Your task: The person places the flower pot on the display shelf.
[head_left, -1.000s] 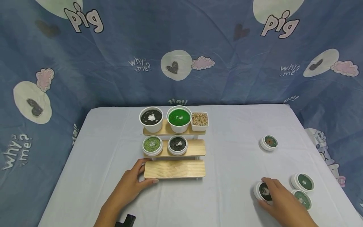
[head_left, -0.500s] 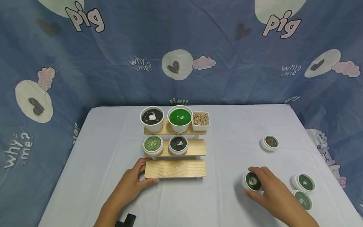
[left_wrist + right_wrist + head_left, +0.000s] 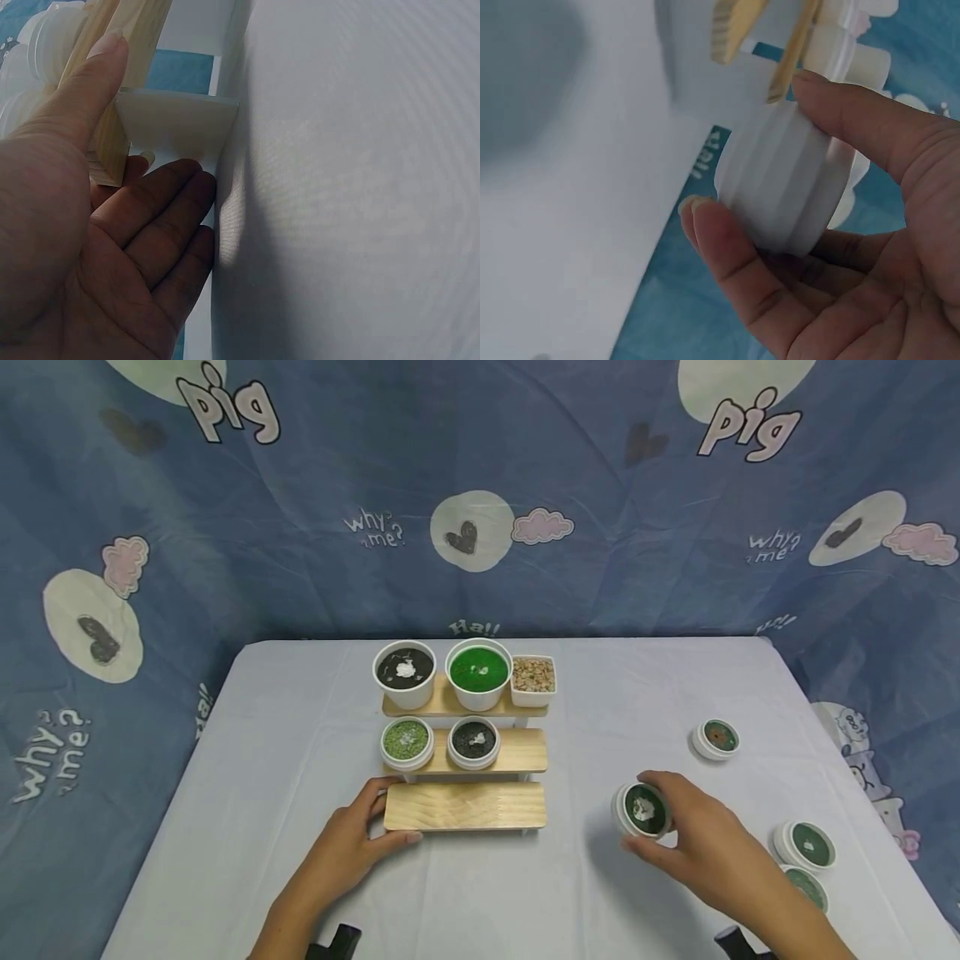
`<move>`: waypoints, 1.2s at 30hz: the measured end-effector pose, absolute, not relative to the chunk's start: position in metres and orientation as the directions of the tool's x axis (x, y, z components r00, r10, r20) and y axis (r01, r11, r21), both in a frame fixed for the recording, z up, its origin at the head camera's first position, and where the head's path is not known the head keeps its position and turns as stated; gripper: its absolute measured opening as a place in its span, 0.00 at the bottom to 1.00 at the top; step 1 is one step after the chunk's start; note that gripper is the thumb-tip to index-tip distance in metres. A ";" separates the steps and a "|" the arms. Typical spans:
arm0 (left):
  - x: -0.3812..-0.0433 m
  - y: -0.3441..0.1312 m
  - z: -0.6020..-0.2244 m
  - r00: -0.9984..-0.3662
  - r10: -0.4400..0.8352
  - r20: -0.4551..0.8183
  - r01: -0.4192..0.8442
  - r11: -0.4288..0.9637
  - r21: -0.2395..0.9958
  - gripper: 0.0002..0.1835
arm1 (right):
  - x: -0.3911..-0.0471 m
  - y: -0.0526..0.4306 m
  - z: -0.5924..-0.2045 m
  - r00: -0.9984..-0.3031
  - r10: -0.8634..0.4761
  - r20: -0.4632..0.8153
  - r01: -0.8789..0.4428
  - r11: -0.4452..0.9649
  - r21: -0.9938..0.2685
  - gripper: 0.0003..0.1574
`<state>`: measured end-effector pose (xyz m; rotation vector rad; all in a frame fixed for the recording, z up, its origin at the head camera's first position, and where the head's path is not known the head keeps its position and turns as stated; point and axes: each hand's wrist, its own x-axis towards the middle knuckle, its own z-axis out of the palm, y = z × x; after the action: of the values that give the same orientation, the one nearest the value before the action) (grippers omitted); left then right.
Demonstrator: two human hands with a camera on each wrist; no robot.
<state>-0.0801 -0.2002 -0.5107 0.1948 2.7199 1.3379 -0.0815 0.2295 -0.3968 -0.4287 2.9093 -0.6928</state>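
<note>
Directions as in the head view. The right hand (image 3: 693, 835) has moved toward 10 o'clock, carrying the cup (image 3: 645, 808) nearer the stand (image 3: 465, 806). A second ago, the hand was just beside the green pair (image 3: 810, 845); both hand and cup now are apart from it. Relative to the single cup (image 3: 718, 739), the carried cup has gone from 6 o'clock to between 7 and 8. More of its dark green top is exposed. The shadow (image 3: 630, 868) below has spread. A black block (image 3: 735, 942) has entered at the bottom edge, toward 5 o'clock.
</note>
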 end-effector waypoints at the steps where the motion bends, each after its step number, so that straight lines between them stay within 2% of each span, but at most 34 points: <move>1: -0.080 -0.200 -0.511 -0.986 0.160 -0.037 0.069 0.606 0.792 0.40 | -0.083 0.228 -0.395 -0.951 -0.309 -0.036 -0.259 0.852 -0.455 0.46; 7: -0.079 -0.200 -0.510 -0.988 0.149 -0.049 0.054 0.618 0.785 0.41 | -0.091 0.220 -0.388 -0.919 -0.385 0.083 -0.378 0.807 -0.454 0.43; 16: -0.080 -0.200 -0.510 -0.987 0.154 -0.049 0.056 0.609 0.791 0.40 | -0.105 0.200 -0.387 -0.872 -0.450 0.195 -0.486 0.739 -0.467 0.41; 23: -0.079 -0.201 -0.513 -0.986 0.166 -0.022 0.086 0.614 0.785 0.40 | -0.116 0.187 -0.389 -0.877 -0.438 0.198 -0.475 0.725 -0.498 0.44; 30: -0.080 -0.201 -0.514 -0.984 0.176 -0.019 0.093 0.603 0.792 0.41 | -0.128 0.180 -0.397 -0.899 -0.401 0.177 -0.424 0.691 -0.586 0.44; 36: -0.081 -0.201 -0.513 -0.986 0.165 -0.009 0.097 0.620 0.778 0.40 | -0.137 0.171 -0.405 -0.880 -0.417 0.229 -0.464 0.647 -0.604 0.44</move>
<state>-0.0805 -0.2006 -0.5133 0.2232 2.7558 1.3167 -0.1365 0.1707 -0.4050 -0.7807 2.9138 -1.1006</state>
